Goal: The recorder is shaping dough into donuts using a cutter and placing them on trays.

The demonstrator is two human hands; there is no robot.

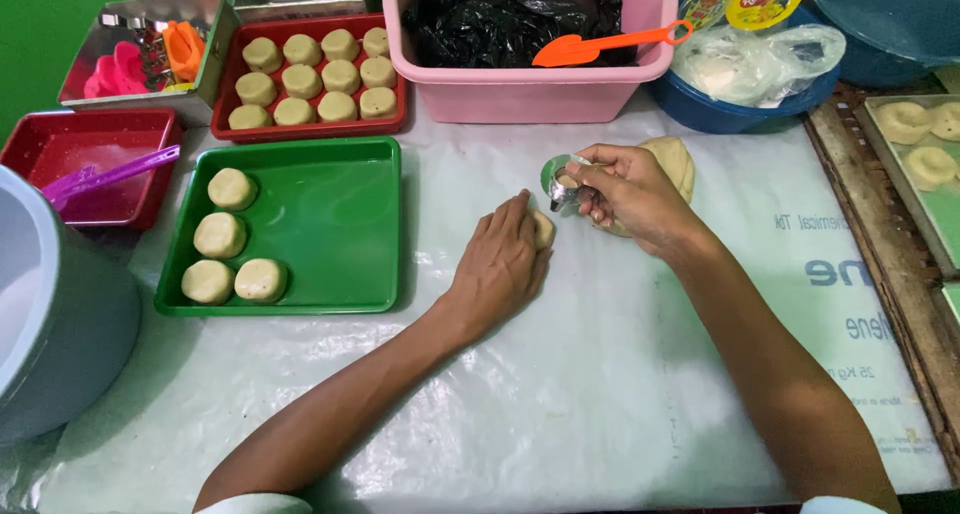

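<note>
The left hand [505, 264] lies palm down and flat on the plastic sheet [560, 394], fingers together, pressing a small pale dough piece [543, 230] whose edge shows at its fingertips. Just beside it the right hand [625, 196] is curled around a small round metal cutter [560, 186], pinched between thumb and fingers; a bit of dough sits in the ring's mouth. Behind that hand rests one larger dough lump [675, 164], smooth, domed and partly hidden. The sheet is glossy, wrinkled and whitish, with faint print toward the right. To the left sits a square green tray [330, 224] of shiny plastic holding four thick round dough pucks [220, 235], matte and cream-coloured, grouped along its left side. Above it a red tray [225, 84] carries eleven similar pucks in three rows. Left of the green tray is a second, deeper red tray [35, 144] with a translucent purple spatula [110, 172] lying across it. A metal box [215, 24] in the far left corner holds pink and orange plastic moulds. At top centre stands a pink tub [520, 89] lined with crumpled black plastic, an orange spatula [600, 46] laid across its rim. To its right a blue basin [730, 114] holds a clear bag and two round yellow lids. At the right edge another tray [940, 209] bears three ring-shaped dough pieces. A large grey rounded container [50, 314] fills the left edge.
</note>
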